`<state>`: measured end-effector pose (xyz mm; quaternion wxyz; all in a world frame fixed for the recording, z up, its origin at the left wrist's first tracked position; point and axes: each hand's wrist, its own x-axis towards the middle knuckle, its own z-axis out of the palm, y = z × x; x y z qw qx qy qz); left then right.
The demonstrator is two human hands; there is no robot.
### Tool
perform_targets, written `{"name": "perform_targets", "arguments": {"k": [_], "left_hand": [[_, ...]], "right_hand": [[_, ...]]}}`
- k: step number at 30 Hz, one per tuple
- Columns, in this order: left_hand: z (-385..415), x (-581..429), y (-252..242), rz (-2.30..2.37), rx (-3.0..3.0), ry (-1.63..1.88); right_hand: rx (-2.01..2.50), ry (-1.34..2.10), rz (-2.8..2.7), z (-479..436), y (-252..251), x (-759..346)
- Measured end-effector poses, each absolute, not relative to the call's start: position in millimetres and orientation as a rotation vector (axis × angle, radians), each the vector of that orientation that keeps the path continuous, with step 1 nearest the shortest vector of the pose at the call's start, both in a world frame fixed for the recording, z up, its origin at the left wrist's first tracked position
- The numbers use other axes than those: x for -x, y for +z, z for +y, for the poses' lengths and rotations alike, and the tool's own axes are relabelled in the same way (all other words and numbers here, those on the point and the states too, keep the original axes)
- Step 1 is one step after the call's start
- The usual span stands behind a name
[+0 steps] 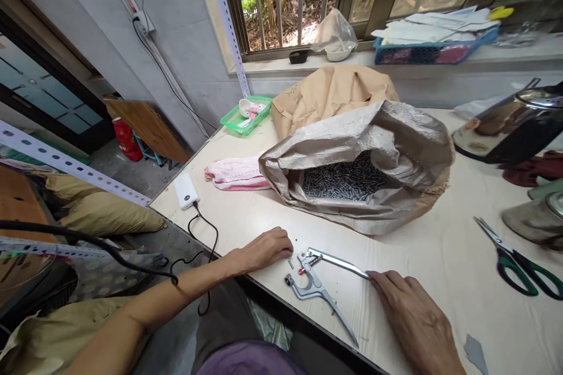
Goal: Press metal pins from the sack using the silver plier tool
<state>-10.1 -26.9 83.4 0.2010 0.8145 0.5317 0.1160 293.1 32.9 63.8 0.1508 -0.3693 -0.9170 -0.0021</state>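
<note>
Silver hand-press pliers with a spring and a small red tip lie on the table, their two handles spread wide. My right hand has its fingertips closed on the end of the upper handle. To the left of the pliers' head, my left hand rests low over the table with its fingers curled together; whatever they may hold is hidden. A small metal pin lies between that hand and the pliers. Behind, an open woven sack contains a heap of small dark metal pieces.
Scissors with green-black handles lie at right, near a metal container and a kettle. A white power bank with a cable is at the left edge. A striped cloth and green basket stand farther back.
</note>
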Motion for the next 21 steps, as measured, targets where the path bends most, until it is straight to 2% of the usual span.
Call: {"name": "perform_targets", "arguments": {"k": [4,10,15,21], "left_hand": [[-35.7,7.4,80.9,1.365,-2.380,0.301],[-36.9,2.2,96.0,1.337,-2.582,-0.064],[-86.5,5.5,112.4,1.256,-2.585,-0.005],[-130.4,7.5,75.9,1.221,-2.782,-0.013]], "right_hand": [[1.097,-0.006,-2.636,34.5,60.8,-305.0],[1.099,-0.057,-2.632,31.4,65.3,-301.7],[1.087,-0.075,-2.626,30.8,69.0,-296.1],[1.067,-0.105,-2.615,28.9,70.1,-280.1]]}}
